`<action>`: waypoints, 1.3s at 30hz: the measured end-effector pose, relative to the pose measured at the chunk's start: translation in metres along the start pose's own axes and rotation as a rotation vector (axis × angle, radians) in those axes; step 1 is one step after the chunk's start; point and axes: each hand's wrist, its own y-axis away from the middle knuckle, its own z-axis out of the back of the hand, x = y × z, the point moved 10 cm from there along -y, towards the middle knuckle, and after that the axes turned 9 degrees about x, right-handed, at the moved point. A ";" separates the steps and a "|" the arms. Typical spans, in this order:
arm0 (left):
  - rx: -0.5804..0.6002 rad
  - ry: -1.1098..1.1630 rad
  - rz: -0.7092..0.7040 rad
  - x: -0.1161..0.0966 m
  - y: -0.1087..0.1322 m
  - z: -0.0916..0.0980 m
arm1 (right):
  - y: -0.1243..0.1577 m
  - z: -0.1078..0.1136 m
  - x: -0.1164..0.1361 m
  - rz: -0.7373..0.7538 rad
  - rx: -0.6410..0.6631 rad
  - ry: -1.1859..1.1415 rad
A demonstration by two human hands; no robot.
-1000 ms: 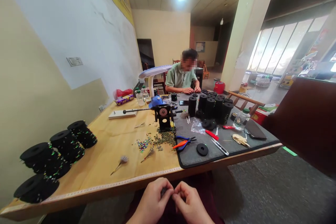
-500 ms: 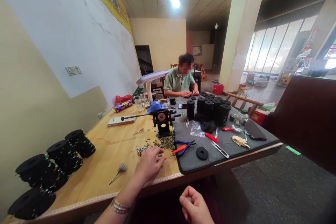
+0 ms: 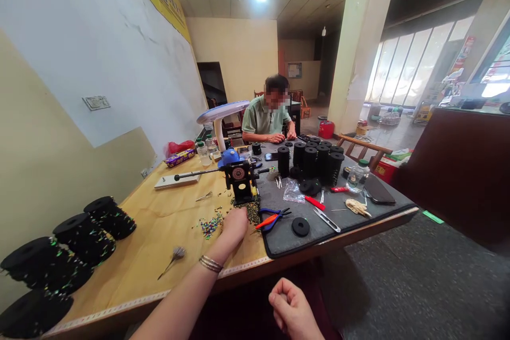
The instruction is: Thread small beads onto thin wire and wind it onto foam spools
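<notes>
My left hand [image 3: 236, 224], with several bracelets [image 3: 211, 263] on its wrist, reaches over the wooden table to the small dark beads [image 3: 252, 211]. Its back faces me and its fingers are hidden. Just left of it lie mixed coloured beads [image 3: 211, 226]. Beyond the hand stands a black hand-cranked winder [image 3: 239, 183] with a round dial. In front of the table edge, my right hand [image 3: 294, 305] is closed, thumb against curled fingers; what it holds, if anything, is hidden. Pliers [image 3: 273, 219] with orange and blue handles lie right of my left hand.
Black spools with bright specks [image 3: 30, 260] stand at the left. On the grey mat [image 3: 279, 247] are thread snips [image 3: 326, 220], a black disc [image 3: 300, 227] and several black spools [image 3: 309, 159]. A blue-and-white lamp [image 3: 223, 111] stands behind the winder. A co-worker [image 3: 265, 117] sits opposite.
My left hand has moved forward onto the dark beads, and its fingers have gone out of sight. My right hand stays closed in nearly the same place. The view has shifted slightly.
</notes>
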 end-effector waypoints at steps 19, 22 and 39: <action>0.472 2.106 0.200 -0.002 0.173 -0.134 | 0.014 -0.030 0.012 0.072 0.038 0.098; 0.486 2.223 0.307 -0.004 0.176 -0.143 | 0.012 -0.029 0.012 0.087 0.020 0.161; 0.475 2.262 0.396 -0.004 0.182 -0.145 | 0.014 -0.037 0.024 0.123 0.030 0.250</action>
